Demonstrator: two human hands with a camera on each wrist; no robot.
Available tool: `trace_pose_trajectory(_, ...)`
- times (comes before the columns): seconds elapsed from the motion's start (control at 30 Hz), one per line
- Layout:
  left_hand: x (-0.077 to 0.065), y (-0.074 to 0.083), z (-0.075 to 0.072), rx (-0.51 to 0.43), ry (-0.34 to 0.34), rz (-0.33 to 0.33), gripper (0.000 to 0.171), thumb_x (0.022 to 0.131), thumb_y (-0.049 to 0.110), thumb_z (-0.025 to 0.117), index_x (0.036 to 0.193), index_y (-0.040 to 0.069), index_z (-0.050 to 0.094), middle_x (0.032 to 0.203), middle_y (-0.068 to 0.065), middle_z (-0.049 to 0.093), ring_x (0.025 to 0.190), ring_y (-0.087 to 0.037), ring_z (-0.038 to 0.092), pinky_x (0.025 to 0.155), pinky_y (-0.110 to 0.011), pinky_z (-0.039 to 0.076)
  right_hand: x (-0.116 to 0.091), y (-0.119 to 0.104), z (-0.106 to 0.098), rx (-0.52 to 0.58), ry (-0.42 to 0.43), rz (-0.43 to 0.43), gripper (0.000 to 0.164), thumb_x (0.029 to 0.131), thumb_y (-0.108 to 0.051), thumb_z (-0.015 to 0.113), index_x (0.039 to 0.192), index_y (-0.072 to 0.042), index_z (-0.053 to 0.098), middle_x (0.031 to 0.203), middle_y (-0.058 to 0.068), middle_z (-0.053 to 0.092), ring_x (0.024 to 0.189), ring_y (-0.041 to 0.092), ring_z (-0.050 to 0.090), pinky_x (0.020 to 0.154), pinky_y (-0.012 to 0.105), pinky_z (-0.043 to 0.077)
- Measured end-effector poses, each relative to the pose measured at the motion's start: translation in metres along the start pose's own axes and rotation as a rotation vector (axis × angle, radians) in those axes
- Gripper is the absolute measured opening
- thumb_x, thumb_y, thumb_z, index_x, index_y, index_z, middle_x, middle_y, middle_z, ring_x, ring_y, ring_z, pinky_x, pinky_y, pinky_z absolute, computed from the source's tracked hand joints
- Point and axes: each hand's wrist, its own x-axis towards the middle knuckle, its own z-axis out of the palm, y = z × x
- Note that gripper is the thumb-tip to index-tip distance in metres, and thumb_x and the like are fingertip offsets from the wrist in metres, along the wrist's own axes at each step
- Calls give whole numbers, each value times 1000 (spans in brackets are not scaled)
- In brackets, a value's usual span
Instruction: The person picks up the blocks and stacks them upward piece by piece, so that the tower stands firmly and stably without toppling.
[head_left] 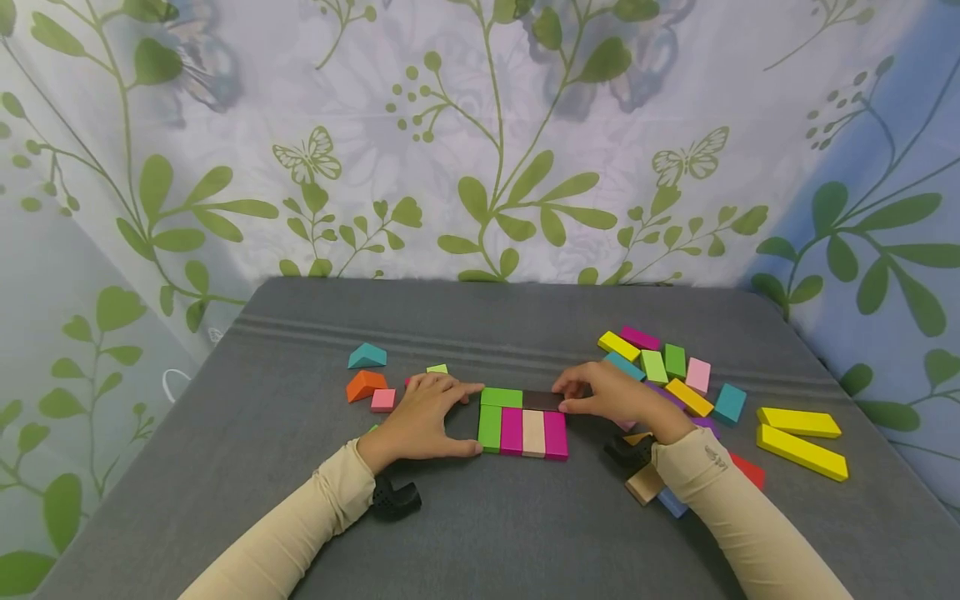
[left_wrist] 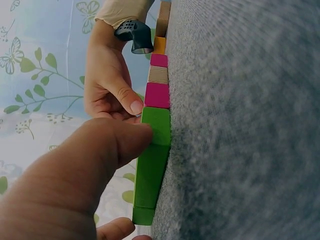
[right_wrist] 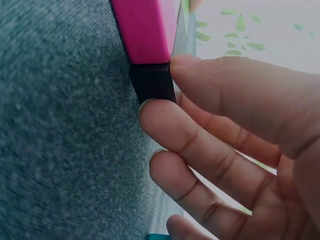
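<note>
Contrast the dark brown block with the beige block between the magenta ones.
The dark brown block is much darker than the beige block. The dark brown block lies crosswise in the far row; the beige block runs front to back in the near row. The right hand touches the dark brown block, while the beige block is untouched. Both lie on the gray cloth.

In the head view, my left grip (head_left: 420, 421) covers most of a lime block (head_left: 437, 368), and my right grip (head_left: 611, 396) masks one end of a dark block (head_left: 536, 401). My right sleeve (head_left: 750, 517) partly hides a red block (head_left: 748, 472); a mark (head_left: 716, 457) on its cuff is too small to make out. The bottom edge crops the desk (head_left: 480, 533) and my left sleeve (head_left: 285, 533). In the right wrist view, the frame cuts a magenta block (right_wrist: 146, 30) and a teal piece (right_wrist: 159, 236).
</note>
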Motion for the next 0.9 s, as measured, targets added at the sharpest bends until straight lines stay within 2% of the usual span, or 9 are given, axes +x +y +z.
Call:
trace_pose_trajectory(0.2, 2, 0, 2, -6, -7, 3, 82, 86, 49, 85, 155, 13, 59, 121, -3, 65, 133, -34, 50, 113, -63, 31, -5, 2, -3, 21, -22, 9, 25, 100, -11, 79, 120, 4, 76, 98, -1, 76, 88, 11, 67, 81, 32, 60)
trace_pose_trajectory(0.4, 1, -1, 2, -9, -5, -6, 83, 87, 49, 85, 156, 12, 58, 121, -4, 64, 133, -34, 50, 115, -64, 29, -19, -1, -17, 13, -19, -20, 24, 102, -7, 75, 124, 4, 75, 108, 7, 78, 87, 10, 66, 77, 31, 58)
trace_pose_trajectory(0.63, -3, -2, 2, -10, 7, -21, 82, 86, 48, 86, 154, 12, 59, 118, -2, 64, 132, -33, 50, 114, -63, 30, -63, -2, -35, -5, -13, -37, 12, 100, -6, 77, 112, -7, 80, 101, 0, 76, 89, 8, 64, 83, 31, 61)
trace_pose_trajectory(0.77, -2, -1, 2, -22, 4, -16, 82, 86, 47, 86, 154, 11, 60, 118, -3, 64, 131, -33, 50, 114, -63, 31, -92, 2, -42, -45, -47, 27, 19, 93, -6, 84, 111, -11, 81, 104, -5, 75, 93, 13, 66, 84, 31, 61)
trace_pose_trajectory(0.9, 0, 0, 2, -26, 3, -10, 82, 86, 47, 86, 154, 11, 59, 119, -4, 65, 131, -34, 51, 113, -63, 31, -110, 8, -44, -124, -83, 94, 31, 88, -8, 90, 117, -12, 80, 112, -6, 75, 105, 22, 69, 93, 45, 62)
